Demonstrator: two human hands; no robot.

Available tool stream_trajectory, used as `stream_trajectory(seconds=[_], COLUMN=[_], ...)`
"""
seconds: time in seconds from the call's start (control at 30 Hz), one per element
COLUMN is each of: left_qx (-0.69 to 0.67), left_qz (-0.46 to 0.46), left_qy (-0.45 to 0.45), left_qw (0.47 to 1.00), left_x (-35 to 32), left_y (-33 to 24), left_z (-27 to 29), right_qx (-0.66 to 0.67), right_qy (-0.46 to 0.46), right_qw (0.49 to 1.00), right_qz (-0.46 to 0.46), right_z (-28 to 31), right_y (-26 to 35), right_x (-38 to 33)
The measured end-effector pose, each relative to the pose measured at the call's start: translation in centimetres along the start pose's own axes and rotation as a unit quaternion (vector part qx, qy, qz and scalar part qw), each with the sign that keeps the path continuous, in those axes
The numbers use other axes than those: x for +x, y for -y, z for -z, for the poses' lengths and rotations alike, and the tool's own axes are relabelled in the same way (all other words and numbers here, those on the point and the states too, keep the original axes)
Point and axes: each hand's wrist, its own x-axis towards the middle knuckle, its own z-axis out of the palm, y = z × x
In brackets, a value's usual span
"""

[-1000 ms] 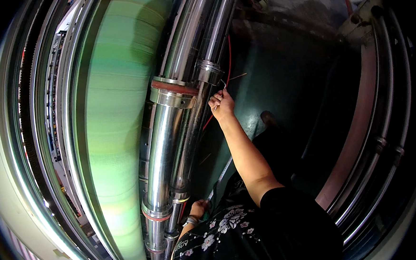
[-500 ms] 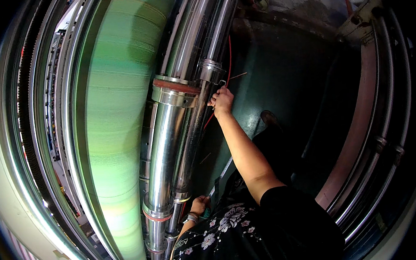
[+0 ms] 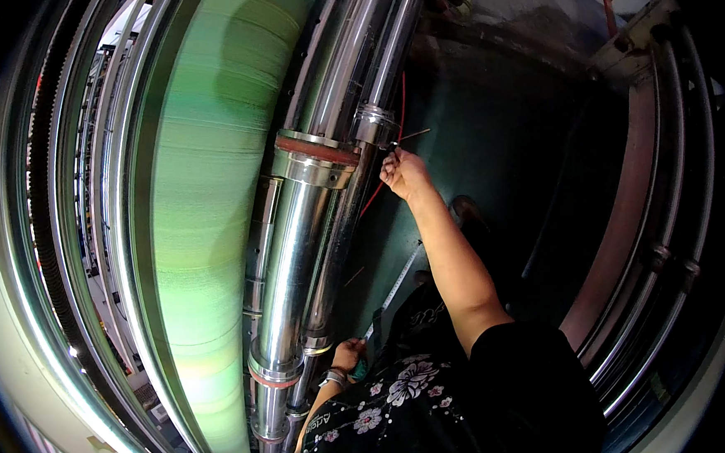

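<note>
My right hand (image 3: 404, 174) reaches up to the collar (image 3: 373, 126) of a thin polished steel pipe (image 3: 348, 227). Its fingers are pinched on a thin dark metal tool (image 3: 413, 133) that sticks out to the right beside the collar. My left hand (image 3: 350, 354), with a bracelet at the wrist, rests low against the foot of the same pipe; its fingers are partly hidden. A thicker steel pipe (image 3: 294, 256) with a red-ringed flange (image 3: 315, 152) runs alongside on the left.
A large roll of green fabric (image 3: 204, 219) fills the left, ringed by curved metal rails (image 3: 65, 245). A red cable (image 3: 400, 100) hangs behind the pipes. Curved steel rings (image 3: 654, 250) close the right side. The dark floor (image 3: 499, 160) lies below.
My right hand stays at the pipe collar and has shifted only slightly. The left hand has not visibly moved.
</note>
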Motion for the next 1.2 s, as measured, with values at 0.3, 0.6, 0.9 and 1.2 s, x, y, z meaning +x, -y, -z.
stream_trajectory(seconds=[0.3, 0.6, 0.9, 1.2], left_qx=[-0.011, -0.023, -0.067, -0.040], left_qz=[0.006, 0.005, -0.005, 0.017], left_qy=[0.008, 0.008, 0.017, 0.011], left_qw=[1.000, 1.000, 0.998, 0.999], left_x=[-1.0, 0.1, 0.1, -0.2], left_y=[-1.6, 0.8, 0.0, 0.0], left_z=[0.7, 0.5, 0.3, -0.3], right_qx=[-0.173, -0.016, -0.014, -0.023], right_qy=[-0.074, -0.005, -0.041, -0.035], right_qw=[0.981, 0.999, 0.999, 0.998], right_qz=[0.055, -0.046, -0.021, -0.037], right_z=[-0.3, -0.9, -2.1, -2.7], right_y=[-1.4, 1.1, 0.1, 1.1], right_x=[-1.3, -1.6, -1.9, -2.3])
